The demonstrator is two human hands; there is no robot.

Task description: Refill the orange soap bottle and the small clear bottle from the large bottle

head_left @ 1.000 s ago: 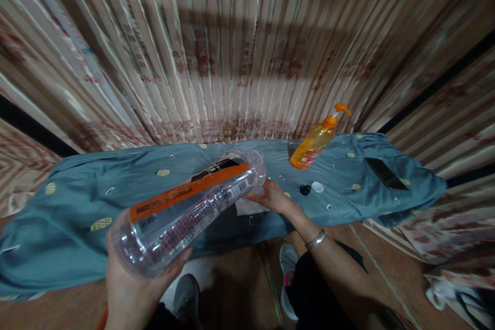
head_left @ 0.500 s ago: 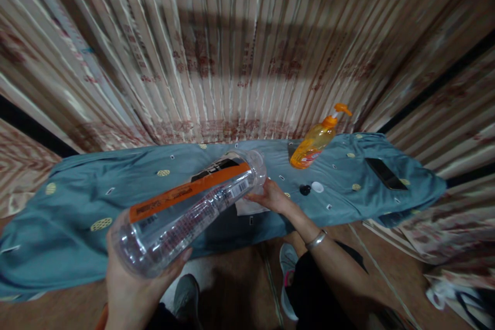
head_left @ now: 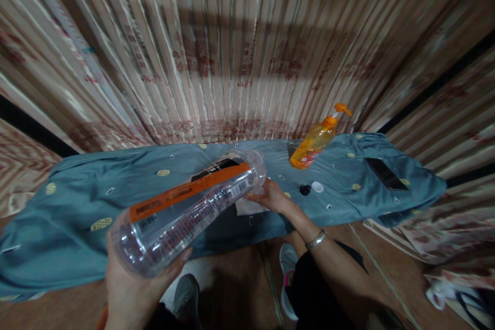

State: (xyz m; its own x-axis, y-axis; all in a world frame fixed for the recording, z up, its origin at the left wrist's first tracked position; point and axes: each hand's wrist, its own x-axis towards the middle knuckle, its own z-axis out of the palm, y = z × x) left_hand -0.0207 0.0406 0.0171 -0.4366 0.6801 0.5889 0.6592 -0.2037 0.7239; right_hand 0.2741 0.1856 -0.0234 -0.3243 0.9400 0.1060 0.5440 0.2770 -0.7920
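Note:
A large clear plastic bottle (head_left: 201, 201) with an orange band and a barcode label lies slanted across the middle of the view, its near end lower left. My left hand (head_left: 135, 278) is wrapped round that near end from below. Curled under the bottle's far end is my right hand (head_left: 273, 196), its fingertips partly hidden behind the plastic; what they grip cannot be made out. A flat white-and-black item (head_left: 249, 209) shows beneath the bottle beside those fingers, mostly covered. To the right of my right hand lie a small black cap (head_left: 305, 190) and a white round disc (head_left: 317, 187).
An orange pump bottle (head_left: 313, 144) with yellow-orange liquid stands on the blue patterned cloth (head_left: 135, 180) at the back right. A dark phone (head_left: 385, 173) lies farther right. A pleated curtain (head_left: 240, 51) hangs close behind the cloth-covered surface.

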